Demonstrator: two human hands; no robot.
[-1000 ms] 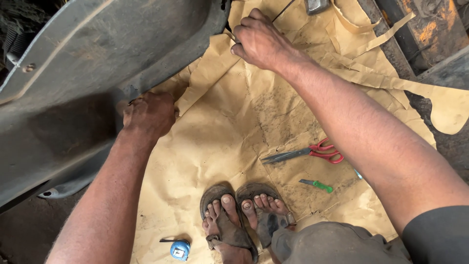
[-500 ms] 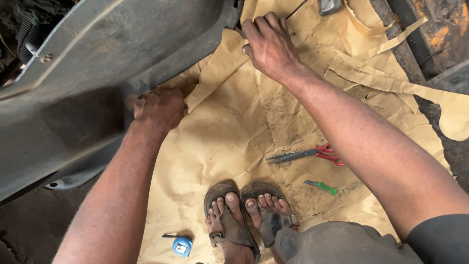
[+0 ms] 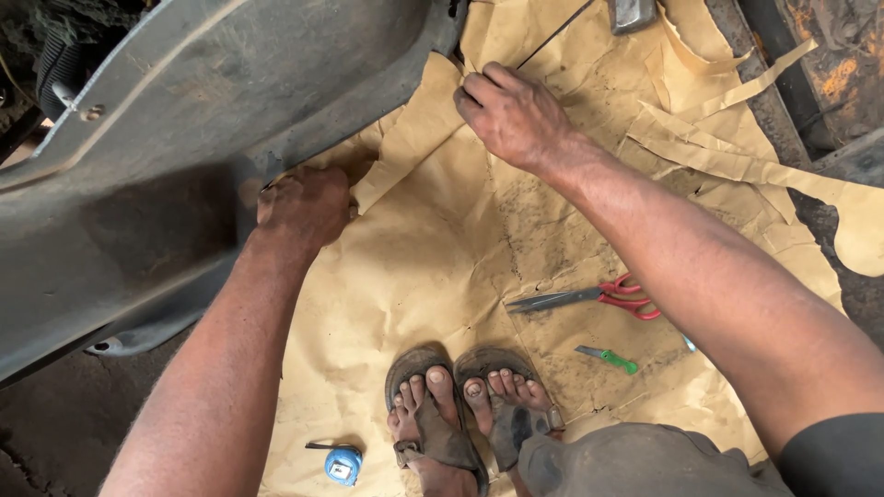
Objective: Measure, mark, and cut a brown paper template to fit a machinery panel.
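A large grey plastic vehicle panel (image 3: 184, 138) fills the upper left and lies over a big sheet of tan paper (image 3: 442, 267) spread on the ground. My left hand (image 3: 304, 204) grips the panel's lower edge where it meets the paper. Farther up, my right hand (image 3: 511, 115) is closed on the paper's edge right beside the panel's upper rim. What the fingertips pinch is hidden.
Red-handled scissors (image 3: 589, 296) and a small green-handled tool (image 3: 608, 358) lie on the paper to the right. My sandalled feet (image 3: 465, 405) stand at its lower middle. A blue tape measure (image 3: 343, 465) sits bottom left. Cut paper strips (image 3: 718, 156) trail at upper right beside rusty metal (image 3: 829, 74).
Both hands have stayed on the panel's edge and the paper. The view has drifted slightly, so everything sits a little lower and to the right.
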